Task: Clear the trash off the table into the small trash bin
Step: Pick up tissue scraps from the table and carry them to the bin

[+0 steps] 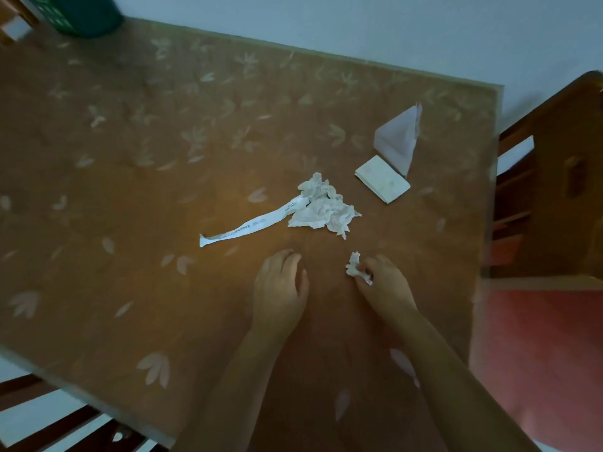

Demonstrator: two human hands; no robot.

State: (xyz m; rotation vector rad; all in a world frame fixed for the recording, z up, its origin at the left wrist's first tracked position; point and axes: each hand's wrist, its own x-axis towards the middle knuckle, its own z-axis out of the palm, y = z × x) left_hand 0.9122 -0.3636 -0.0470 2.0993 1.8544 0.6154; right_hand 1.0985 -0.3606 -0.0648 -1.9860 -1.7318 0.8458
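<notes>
On the brown leaf-patterned table (130, 190) my right hand (385, 285) pinches a small crumpled scrap of white tissue (354, 267) at its fingertips. My left hand (280, 288) rests palm down beside it, fingers loosely apart, holding nothing. Just beyond both hands lies a bigger crumpled tissue wad (323, 205), with a long printed paper strip (248, 226) trailing from it to the left. Farther right sit a flat folded white paper (381, 179) and a tented folded paper (399, 138). A green trash bin (81, 13) stands at the table's far left corner, partly cut off.
A wooden chair (554, 177) with a reddish seat stands off the right edge of the table. Another chair's dark wooden bars (49, 419) show at the lower left. A pale wall runs behind the far table edge.
</notes>
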